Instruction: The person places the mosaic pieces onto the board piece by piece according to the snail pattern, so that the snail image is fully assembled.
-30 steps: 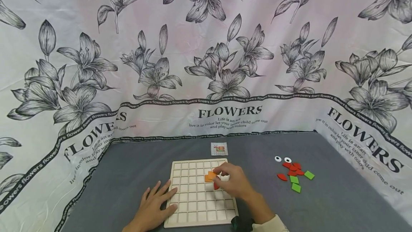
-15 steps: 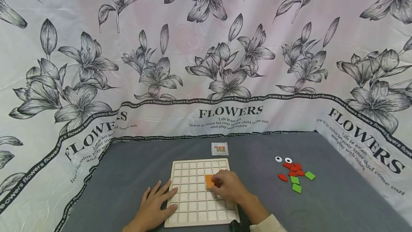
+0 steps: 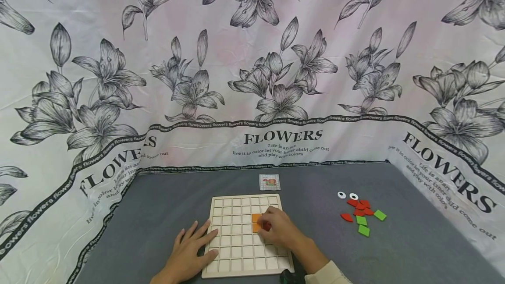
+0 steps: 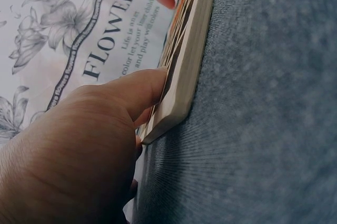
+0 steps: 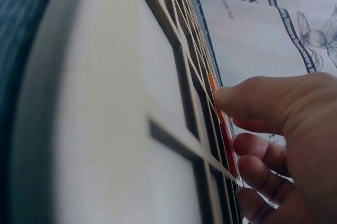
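At nine o'clock of the board (image 3: 230,251), my left hand (image 3: 191,249) lies with fingers spread, tips on the rim, grasping nothing. If it rests too lightly, I think the board could slide.

The board works as a shallow container with square cells. In it, toward one o'clock from the middle, are two orange squares (image 3: 256,218), and beside them a red piece (image 3: 266,225), partly hidden.

My right hand (image 3: 282,229) is at two o'clock, fingers bent, thumb touching an orange square; whether it pinches or only presses, I cannot tell. Uneven pressure might tilt the square, or a knuckle might disturb the red piece.

Near three o'clock, white eyes (image 3: 341,195), loose red pieces (image 3: 346,217) and green squares (image 3: 364,230) lie in no container.
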Available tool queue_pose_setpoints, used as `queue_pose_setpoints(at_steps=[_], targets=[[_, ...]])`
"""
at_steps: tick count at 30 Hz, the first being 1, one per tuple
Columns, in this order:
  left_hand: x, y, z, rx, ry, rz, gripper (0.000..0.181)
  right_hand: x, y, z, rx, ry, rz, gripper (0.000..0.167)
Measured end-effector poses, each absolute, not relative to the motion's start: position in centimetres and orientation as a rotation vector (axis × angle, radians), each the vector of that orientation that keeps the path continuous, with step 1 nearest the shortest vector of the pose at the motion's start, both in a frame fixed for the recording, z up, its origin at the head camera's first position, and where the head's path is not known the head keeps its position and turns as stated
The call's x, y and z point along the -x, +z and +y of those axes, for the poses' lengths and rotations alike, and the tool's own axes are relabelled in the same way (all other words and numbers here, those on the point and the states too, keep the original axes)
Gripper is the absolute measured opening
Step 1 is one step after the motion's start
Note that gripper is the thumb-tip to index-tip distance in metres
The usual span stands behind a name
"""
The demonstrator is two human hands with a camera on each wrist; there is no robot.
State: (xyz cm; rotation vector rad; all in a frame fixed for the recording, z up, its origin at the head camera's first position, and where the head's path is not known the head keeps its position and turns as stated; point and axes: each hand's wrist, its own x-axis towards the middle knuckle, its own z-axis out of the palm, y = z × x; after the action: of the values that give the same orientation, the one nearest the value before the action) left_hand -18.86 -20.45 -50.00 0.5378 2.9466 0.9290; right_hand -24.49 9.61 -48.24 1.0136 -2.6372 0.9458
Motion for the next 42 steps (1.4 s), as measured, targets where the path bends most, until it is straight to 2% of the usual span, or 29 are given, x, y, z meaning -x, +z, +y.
queue_pose_setpoints(at_steps=[7, 18, 28, 42], targets=[[18.9, -50.0, -20.6, -0.543, 0.912, 2.948, 0.059, 24.5, -47.3, 10.3, -0.988, 1.02, -2.469, 0.015], [18.8, -50.3, -20.6, -0.541, 0.926, 2.954, 0.058, 23.3, -41.1, 13.7, -0.835, 1.024, -2.484, 0.029], [18.7, -49.9, -20.6, -0.55, 0.969, 2.931, 0.058, 22.0, -37.7, 18.4, -0.775, 0.921, -2.32, 0.034], [18.8, -49.8, -20.5, -0.552, 0.956, 2.937, 0.057, 21.1, -36.6, 25.8, -0.661, 0.822, -2.242, 0.044]])
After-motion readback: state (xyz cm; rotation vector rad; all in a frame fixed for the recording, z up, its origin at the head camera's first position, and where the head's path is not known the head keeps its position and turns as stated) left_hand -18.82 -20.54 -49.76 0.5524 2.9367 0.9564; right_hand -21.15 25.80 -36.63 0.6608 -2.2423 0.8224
